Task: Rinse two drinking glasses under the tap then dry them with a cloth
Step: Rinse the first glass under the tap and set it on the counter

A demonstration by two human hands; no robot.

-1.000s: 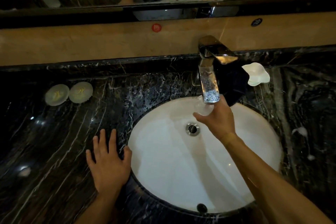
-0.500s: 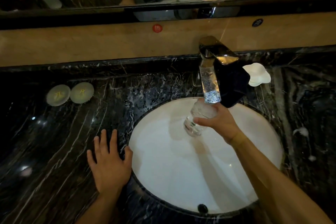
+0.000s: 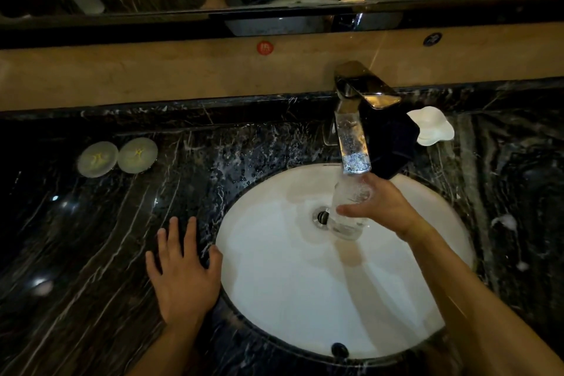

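The left hand [image 3: 183, 275] lies flat with fingers spread on the dark marble counter [image 3: 76, 253], holding nothing, its thumb at the rim of the white sink [image 3: 274, 299]. Farther in, the right hand [image 3: 384, 207] grasps 1 clear drinking glass [image 3: 348, 214], tilted over the drain [image 3: 321, 217] directly beneath the tap [image 3: 354, 131]. Beyond, a dark cloth [image 3: 390, 143] sits beside the tap, touching a white dish [image 3: 433, 127], and 2 round coasters [image 3: 117, 157] lie far left.

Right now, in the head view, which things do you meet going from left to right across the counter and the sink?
Two round coasters → left hand flat on the counter → drain → glass held by the right hand under the tap → white dish.
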